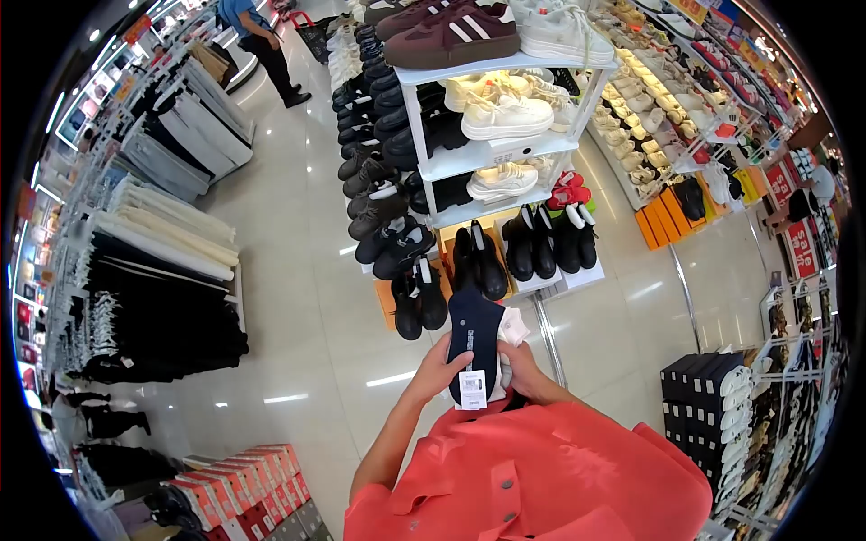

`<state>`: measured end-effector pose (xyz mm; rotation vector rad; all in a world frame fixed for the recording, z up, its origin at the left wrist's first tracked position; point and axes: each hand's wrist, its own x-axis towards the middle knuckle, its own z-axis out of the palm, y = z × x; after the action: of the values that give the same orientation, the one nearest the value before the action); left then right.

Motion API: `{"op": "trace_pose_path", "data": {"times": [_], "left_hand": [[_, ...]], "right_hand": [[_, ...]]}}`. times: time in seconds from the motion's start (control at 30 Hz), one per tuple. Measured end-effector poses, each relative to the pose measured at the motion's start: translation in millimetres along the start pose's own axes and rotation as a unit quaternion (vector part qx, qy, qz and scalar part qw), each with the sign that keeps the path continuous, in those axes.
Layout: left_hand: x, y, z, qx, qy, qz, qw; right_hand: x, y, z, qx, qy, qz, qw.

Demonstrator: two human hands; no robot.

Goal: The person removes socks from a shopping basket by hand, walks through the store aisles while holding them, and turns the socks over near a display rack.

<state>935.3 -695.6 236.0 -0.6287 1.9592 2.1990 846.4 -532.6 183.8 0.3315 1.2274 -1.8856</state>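
My left hand (437, 371) is closed on what looks like a pair of navy socks (475, 329), with its thumb across the front. White lettering runs down the navy surface, and a white price tag (472, 389) hangs at the lower end. My right hand (528, 379) is closed at the other side, around a white and pale pink bundle (514, 326) that looks like more socks, partly hidden behind the navy ones. Both hands are close together in front of my red shirt (532, 469). Just beyond them, black shoes (479, 261) stand on boxes.
Ahead rises a white shelf rack (501, 153) with sneakers. Clothing racks (171, 311) line the left side, and red shoe boxes (244, 491) are stacked lower left. Dark boxes (699, 397) stand at right. A person in a blue top (242, 16) is farther back.
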Motion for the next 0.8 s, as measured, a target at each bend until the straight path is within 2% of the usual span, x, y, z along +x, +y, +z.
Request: {"op": "trace_pose_path", "data": {"times": [0.13, 0.37, 0.43, 0.5, 0.57, 0.63, 0.7, 0.77, 0.8], "left_hand": [[-17, -32, -28, -0.017, 0.009, 0.001, 1.0], [-45, -38, -46, -0.045, 0.012, 0.021, 0.999], [-46, -44, -49, -0.017, 0.015, 0.041, 0.999], [-46, -39, -50, 0.067, 0.015, 0.047, 0.997], [-44, -31, -45, 0.099, 0.021, 0.062, 0.993], [-43, -23, -38, 0.167, 0.008, 0.029, 0.985], [-40, -24, -25, 0.175, -0.01, 0.036, 0.984], [-35, -23, -8, 0.167, -0.014, 0.033, 0.985], [-31, -26, 2, 0.175, -0.027, 0.028, 0.984]], "right_hand": [[-1, 27, 18, -0.031, -0.024, 0.002, 0.999], [-8, 48, 44, -0.08, -0.023, -0.02, 0.996], [-14, 49, 48, -0.088, -0.026, -0.031, 0.995], [-17, 47, 49, -0.028, -0.014, 0.027, 0.999], [-19, 45, 51, 0.017, -0.042, 0.004, 0.999], [-30, 36, 49, -0.049, -0.064, -0.047, 0.996], [-43, 18, 53, -0.062, -0.075, -0.061, 0.993], [-48, 8, 44, -0.179, -0.034, -0.066, 0.981], [-53, 1, 40, -0.135, -0.006, -0.058, 0.989]]}}
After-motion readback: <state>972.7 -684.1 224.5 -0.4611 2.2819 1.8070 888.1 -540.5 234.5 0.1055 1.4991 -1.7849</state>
